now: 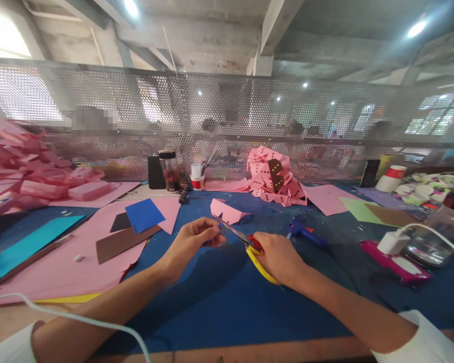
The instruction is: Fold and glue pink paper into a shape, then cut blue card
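My right hand (pixel 282 257) grips a pair of scissors (pixel 264 264) by its yellow and red handles, with the blades pointing up and left. Closed in a pinch, my left hand (pixel 196 239) is beside the blade tips. A small blue piece (pixel 220 226) shows at its fingertips, mostly hidden by them. Just beyond both hands, a folded pink piece (pixel 229 210) with a notch cut in it lies on the dark blue mat (pixel 219 312). To the right of it rests a blue glue gun (pixel 306 233).
Pink sheets with blue (pixel 145 216) and brown (pixel 124 245) pieces lie left, below a heap of pink folded shapes (pixel 60 176). Dotted pink pieces (pixel 267 176) are piled against a perforated metal screen (pixel 227 101). A power strip (pixel 397 262) and jar (pixel 435 237) stand right; a white cable (pixel 79 316) crosses my left forearm.
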The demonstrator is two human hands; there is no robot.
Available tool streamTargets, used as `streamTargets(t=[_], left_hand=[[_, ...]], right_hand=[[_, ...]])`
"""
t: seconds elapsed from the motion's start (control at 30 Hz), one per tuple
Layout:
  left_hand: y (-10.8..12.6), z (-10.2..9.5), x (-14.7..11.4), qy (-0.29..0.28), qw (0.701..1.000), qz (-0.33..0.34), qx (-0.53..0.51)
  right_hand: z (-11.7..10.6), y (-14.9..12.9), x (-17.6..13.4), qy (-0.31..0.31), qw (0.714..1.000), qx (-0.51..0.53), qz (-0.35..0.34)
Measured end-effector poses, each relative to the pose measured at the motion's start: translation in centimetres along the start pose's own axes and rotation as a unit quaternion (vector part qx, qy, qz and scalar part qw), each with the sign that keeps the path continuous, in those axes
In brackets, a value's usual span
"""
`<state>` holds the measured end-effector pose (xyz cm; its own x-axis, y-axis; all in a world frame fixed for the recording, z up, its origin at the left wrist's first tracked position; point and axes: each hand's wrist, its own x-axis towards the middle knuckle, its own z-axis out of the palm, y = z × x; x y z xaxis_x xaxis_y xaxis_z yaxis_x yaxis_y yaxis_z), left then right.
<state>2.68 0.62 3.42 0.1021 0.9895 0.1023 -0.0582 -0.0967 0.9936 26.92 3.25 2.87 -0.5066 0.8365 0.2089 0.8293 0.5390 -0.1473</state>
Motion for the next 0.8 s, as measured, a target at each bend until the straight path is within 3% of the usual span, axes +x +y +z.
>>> streamTargets(t=[0.33, 0.8], left_hand=[[0.12, -0.03, -0.05, 0.006, 1.0, 0.011, -0.001], [-0.12, -0.11, 0.02, -0.005, 1.0, 0.012, 0.0]], right_hand=[[0.3, -0.1, -0.17, 0.003, 0.999, -0.039, -0.01], [-0.06, -0.36, -0.34, 0.002, 1.0, -0.008, -0.007]])
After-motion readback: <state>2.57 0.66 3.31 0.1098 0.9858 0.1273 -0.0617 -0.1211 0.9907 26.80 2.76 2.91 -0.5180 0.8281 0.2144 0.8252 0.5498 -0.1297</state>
